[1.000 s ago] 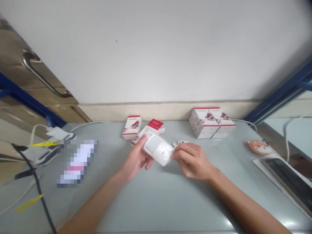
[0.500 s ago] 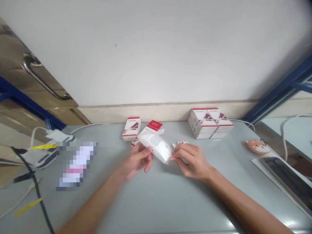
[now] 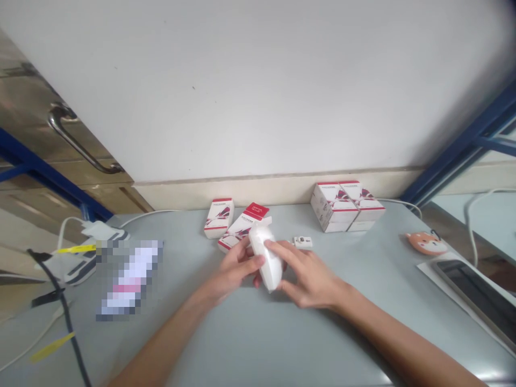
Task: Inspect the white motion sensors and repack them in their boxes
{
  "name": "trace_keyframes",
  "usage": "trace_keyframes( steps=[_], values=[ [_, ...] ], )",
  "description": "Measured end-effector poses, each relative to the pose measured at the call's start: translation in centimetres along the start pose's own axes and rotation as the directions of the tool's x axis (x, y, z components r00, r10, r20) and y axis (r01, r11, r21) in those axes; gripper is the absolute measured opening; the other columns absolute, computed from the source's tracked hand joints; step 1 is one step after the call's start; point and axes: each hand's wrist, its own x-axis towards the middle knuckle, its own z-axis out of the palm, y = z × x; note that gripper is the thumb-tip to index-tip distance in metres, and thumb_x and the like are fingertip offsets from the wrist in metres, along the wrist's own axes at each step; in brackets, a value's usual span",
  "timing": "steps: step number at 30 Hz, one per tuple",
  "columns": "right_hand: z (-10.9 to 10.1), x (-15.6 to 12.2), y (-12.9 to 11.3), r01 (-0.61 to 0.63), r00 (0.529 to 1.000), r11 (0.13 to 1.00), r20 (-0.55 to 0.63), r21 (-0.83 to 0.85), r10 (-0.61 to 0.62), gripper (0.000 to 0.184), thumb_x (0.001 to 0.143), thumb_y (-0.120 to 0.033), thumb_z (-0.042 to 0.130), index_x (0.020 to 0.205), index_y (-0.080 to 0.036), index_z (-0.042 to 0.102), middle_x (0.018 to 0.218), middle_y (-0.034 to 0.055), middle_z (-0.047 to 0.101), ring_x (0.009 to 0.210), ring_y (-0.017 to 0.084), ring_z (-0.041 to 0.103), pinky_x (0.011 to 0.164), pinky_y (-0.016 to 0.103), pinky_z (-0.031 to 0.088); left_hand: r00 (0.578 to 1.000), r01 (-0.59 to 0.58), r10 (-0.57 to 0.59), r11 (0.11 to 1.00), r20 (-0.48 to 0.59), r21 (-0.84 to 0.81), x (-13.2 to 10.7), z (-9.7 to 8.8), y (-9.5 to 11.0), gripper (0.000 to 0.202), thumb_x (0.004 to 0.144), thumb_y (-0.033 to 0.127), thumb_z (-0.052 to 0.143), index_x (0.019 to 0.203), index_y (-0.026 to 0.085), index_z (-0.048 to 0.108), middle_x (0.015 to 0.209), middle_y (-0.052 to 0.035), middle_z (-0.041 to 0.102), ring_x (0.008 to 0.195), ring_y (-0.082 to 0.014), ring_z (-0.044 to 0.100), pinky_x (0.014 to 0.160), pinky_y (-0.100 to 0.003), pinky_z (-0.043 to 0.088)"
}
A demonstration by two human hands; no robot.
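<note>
A white plastic motion sensor [image 3: 265, 257] with a rounded lens face stands nearly upright between my hands, tilted slightly. My left hand [image 3: 237, 267] holds it from the left side, fingers curled around its lower half. My right hand [image 3: 307, 277] grips it from the right, with the index finger lying across its front and the thumb near its bottom end. Just behind the sensor, a white-and-red product box [image 3: 242, 228] lies flat on the grey table [image 3: 242, 338], and a small white electronic part [image 3: 302, 242] sits beyond my right fingers.
An upright small box [image 3: 219, 217] and a pair of larger boxes [image 3: 345, 206] stand along the wall. On the left are a pixelated item [image 3: 129, 279] and a black cable [image 3: 60, 301]. A fox-shaped pad [image 3: 426, 243] and a tablet [image 3: 479, 295] lie right.
The sensor has turned from lying sideways to nearly upright. My right hand has shifted from its end to across its front, and the small white part now shows clearly.
</note>
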Motion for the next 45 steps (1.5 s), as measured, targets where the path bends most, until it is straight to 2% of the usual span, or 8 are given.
trace_keyframes(
  steps=[9,14,19,21,24,28,37,45],
  values=[
    [-0.5,0.2,0.0,0.074,0.985,0.995,-0.148,-0.067,-0.083,0.075,0.099,-0.032,0.069,0.163,-0.033,0.031,0.124,0.0115,0.07,0.086,0.021,0.071,0.074,0.033,0.059,0.95,-0.275,0.311,0.866,-0.018,0.417,0.0,-0.3,1.2,0.048,0.095,0.059,0.069,0.125,0.022,0.074,0.107,-0.0088,0.074,0.099,-0.0258,0.066,0.089,-0.032,0.052],
    [-1.3,0.3,1.3,0.063,0.928,0.992,-0.361,-0.109,-0.098,0.076,0.096,-0.031,0.072,0.161,-0.034,0.035,0.108,0.0061,0.072,0.079,0.018,0.068,0.068,0.03,0.056,0.847,-0.16,0.52,0.448,-0.112,0.88,2.4,-1.1,1.7,0.042,0.102,0.05,0.057,0.133,0.026,0.071,0.124,-0.0123,0.069,0.127,-0.0351,0.056,0.116,-0.05,0.039],
    [-2.2,0.3,2.9,-0.102,0.864,0.989,-0.503,-0.105,0.035,0.077,0.093,-0.032,0.078,0.159,-0.036,0.039,0.108,0.0037,0.073,0.068,0.014,0.061,0.06,0.027,0.051,0.895,0.077,0.432,0.09,-0.109,0.993,4.4,-2.7,-0.3,0.055,0.095,0.032,0.063,0.149,0.022,0.06,0.156,-0.0207,0.052,0.145,-0.0446,0.044,0.12,-0.064,0.03],
    [-2.5,0.3,3.2,-0.159,0.84,0.981,-0.538,-0.114,0.074,0.074,0.092,-0.035,0.08,0.157,-0.035,0.044,0.102,0.0028,0.073,0.066,0.014,0.06,0.058,0.027,0.051,0.874,0.032,0.474,0.166,-0.108,0.986,4.1,-2.9,-0.4,0.048,0.095,0.029,0.062,0.143,0.025,0.066,0.153,-0.0173,0.057,0.143,-0.043,0.048,0.122,-0.063,0.029],
    [-3.0,0.4,3.7,-0.244,0.801,0.968,-0.575,-0.058,0.167,0.074,0.09,-0.043,0.081,0.156,-0.033,0.047,0.087,0.0002,0.07,0.063,0.015,0.059,0.059,0.03,0.053,0.846,-0.15,0.504,0.536,-0.172,0.831,2.8,-2.6,0.7,0.041,0.093,0.039,0.07,0.133,0.03,0.072,0.149,-0.0101,0.064,0.142,-0.0385,0.052,0.123,-0.053,0.034],
    [-3.3,0.5,4.1,-0.279,0.756,0.952,-0.583,0.124,0.297,0.082,0.089,-0.05,0.082,0.158,-0.031,0.043,0.089,0.0009,0.068,0.063,0.016,0.06,0.06,0.034,0.056,0.958,-0.144,0.209,0.943,-0.197,0.3,1.5,-2.2,2.4,0.053,0.092,0.046,0.073,0.141,0.03,0.066,0.15,-0.0085,0.065,0.133,-0.0362,0.062,0.1,-0.038,0.053],
    [-2.5,0.6,3.6,-0.262,0.79,0.95,-0.528,0.169,0.312,0.079,0.088,-0.051,0.082,0.157,-0.035,0.046,0.095,0.0025,0.065,0.071,0.018,0.058,0.061,0.035,0.055,0.997,-0.068,0.066,0.996,0.038,0.062,1.9,-2.4,1.4,0.05,0.086,0.036,0.079,0.133,0.024,0.07,0.136,-0.0108,0.073,0.119,-0.0343,0.07,0.091,-0.035,0.055],
    [-2.1,1.1,2.7,-0.226,0.791,0.935,-0.509,0.273,0.34,0.07,0.097,-0.039,0.073,0.16,-0.038,0.042,0.142,0.012,0.06,0.091,0.021,0.063,0.074,0.037,0.06,0.998,0.009,-0.017,0.992,-0.061,-0.124,1.8,-1.7,0.4,0.057,0.082,0.033,0.079,0.137,0.023,0.066,0.132,-0.0121,0.075,0.112,-0.0325,0.073,0.089,-0.036,0.054]
  ],
)
